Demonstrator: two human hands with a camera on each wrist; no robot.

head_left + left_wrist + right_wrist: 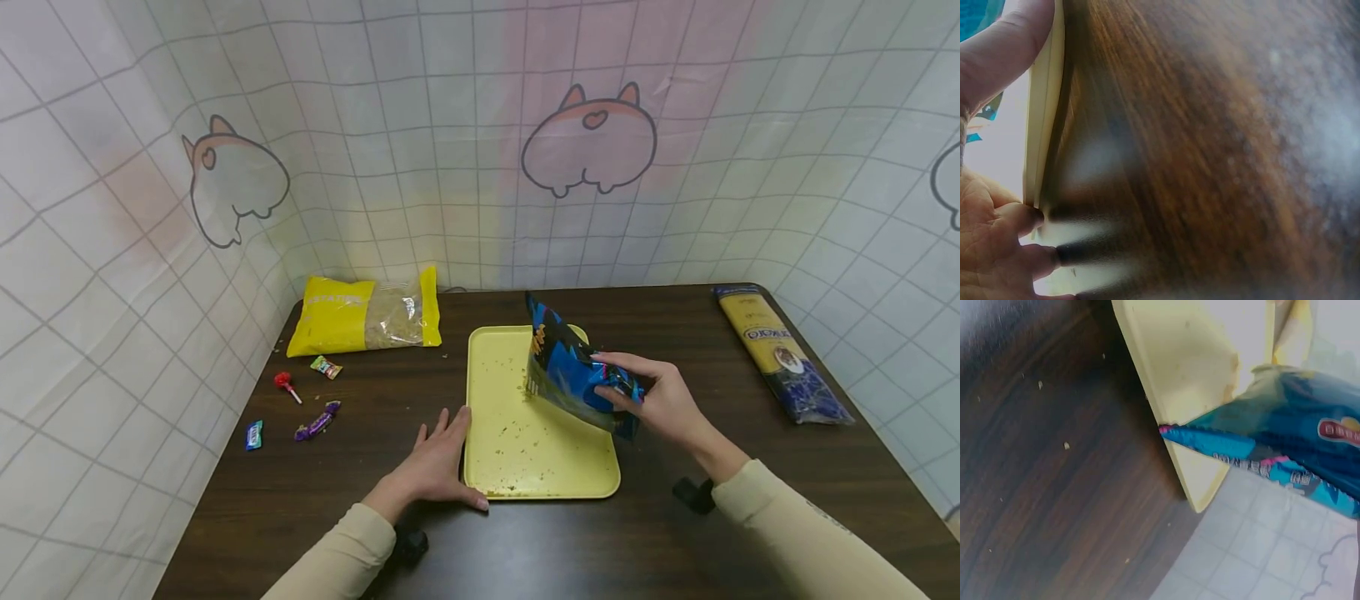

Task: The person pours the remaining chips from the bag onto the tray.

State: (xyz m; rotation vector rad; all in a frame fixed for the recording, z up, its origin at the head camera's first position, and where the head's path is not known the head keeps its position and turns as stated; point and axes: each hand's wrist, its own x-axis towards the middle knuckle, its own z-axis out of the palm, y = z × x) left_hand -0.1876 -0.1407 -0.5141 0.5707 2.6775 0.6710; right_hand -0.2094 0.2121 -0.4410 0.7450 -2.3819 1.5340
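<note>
My right hand (663, 404) pinches a blue and black snack bag (573, 367) by its right end. The bag is tilted over a pale yellow tray (498, 450), its far end low near the tray's surface. Small crumbs (513, 429) lie scattered across the tray. In the right wrist view, the bag (1297, 425) crosses the tray's rim (1141, 375). My left hand (431, 467) rests at the tray's near left edge with fingers spread. The left wrist view has its thumb (1007, 50) against the rim and its fingertips down by the table.
A yellow bag with a clear window (337, 317) lies at the back left. Near it are a red lollipop (283, 381), a purple-wrapped candy (318, 422), a blue packet (254, 435) and a small green-and-red wrapped candy (326, 367). A yellow-blue packet (780, 354) lies far right.
</note>
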